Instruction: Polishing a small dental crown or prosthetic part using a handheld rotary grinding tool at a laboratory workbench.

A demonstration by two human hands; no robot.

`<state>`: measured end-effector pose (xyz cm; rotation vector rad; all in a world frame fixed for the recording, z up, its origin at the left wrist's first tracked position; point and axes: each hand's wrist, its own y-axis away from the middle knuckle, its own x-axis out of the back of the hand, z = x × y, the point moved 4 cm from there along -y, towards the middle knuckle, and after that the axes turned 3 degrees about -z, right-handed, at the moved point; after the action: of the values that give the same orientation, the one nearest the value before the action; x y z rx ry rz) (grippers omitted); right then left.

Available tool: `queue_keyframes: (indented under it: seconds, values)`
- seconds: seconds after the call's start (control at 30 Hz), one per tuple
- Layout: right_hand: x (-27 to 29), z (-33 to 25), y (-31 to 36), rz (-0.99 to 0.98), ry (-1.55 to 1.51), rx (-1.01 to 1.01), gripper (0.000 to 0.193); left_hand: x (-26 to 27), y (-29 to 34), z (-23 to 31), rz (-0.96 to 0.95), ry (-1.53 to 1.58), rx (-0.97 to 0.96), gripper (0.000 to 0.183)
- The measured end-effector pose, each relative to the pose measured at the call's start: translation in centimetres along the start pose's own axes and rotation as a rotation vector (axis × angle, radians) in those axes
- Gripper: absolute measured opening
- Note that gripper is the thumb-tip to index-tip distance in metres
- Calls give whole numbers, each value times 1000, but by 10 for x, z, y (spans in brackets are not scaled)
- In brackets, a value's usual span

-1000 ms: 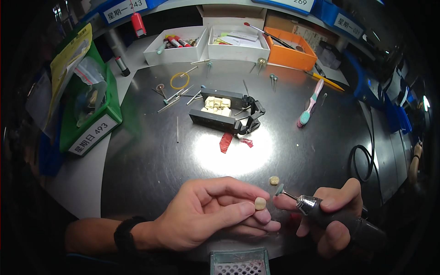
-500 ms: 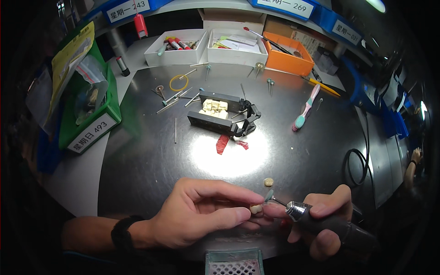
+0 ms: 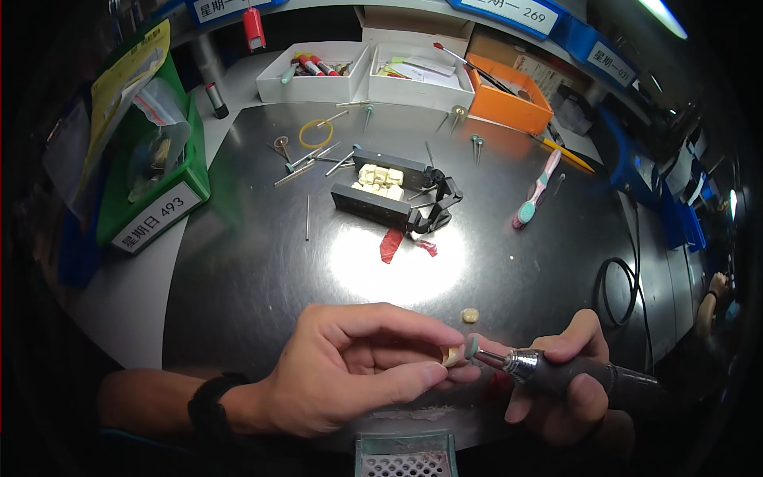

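Observation:
Between the thumb and fingertips of my left hand [image 3: 358, 370] is a small ivory dental crown [image 3: 451, 356]. My right hand [image 3: 568, 381] wraps round a dark dental handpiece [image 3: 556, 375] with a silver nose, pointing left. On its shank sits a green-grey grinding disc [image 3: 472, 347], close beside the crown; whether they touch I cannot tell. A second yellowish crown [image 3: 470, 316] lies on the dark bench just beyond my fingertips. Farther back, a black articulator [image 3: 373, 208] holds cream tooth models [image 3: 378, 183].
Red film scraps [image 3: 390, 246] lie before the articulator. Loose burs [image 3: 308, 217], a yellow rubber band [image 3: 316, 133] and a toothbrush [image 3: 537, 189] are spread about. White boxes [image 3: 314, 91], an orange box [image 3: 509, 111] and a green bin [image 3: 159, 219] line the edges. A perforated tray [image 3: 406, 457] stands nearest me.
The crown has been turned in my left fingers and now shows a different side. My right hand has shifted the handpiece slightly, its disc now seen at another angle. The view has moved a little.

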<state>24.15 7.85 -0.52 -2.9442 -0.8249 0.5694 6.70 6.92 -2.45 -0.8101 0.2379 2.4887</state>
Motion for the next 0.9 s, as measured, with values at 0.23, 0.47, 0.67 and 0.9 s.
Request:
queue_keyframes:
  seconds: [0.23,0.47,0.67,0.9]
  values:
    - [-2,2,-1,-26,-27,-68,29,1,0,1,-7,-3,-1,26]
    - [-6,-3,-2,-5,-110,-105,24,0,-1,2,99,29,-4,26]
    - [-6,-2,-2,1,-47,-127,26,3,0,0,51,-23,3,26]
    - [-4,-1,1,3,-30,-102,27,0,1,0,-3,-38,3,26]
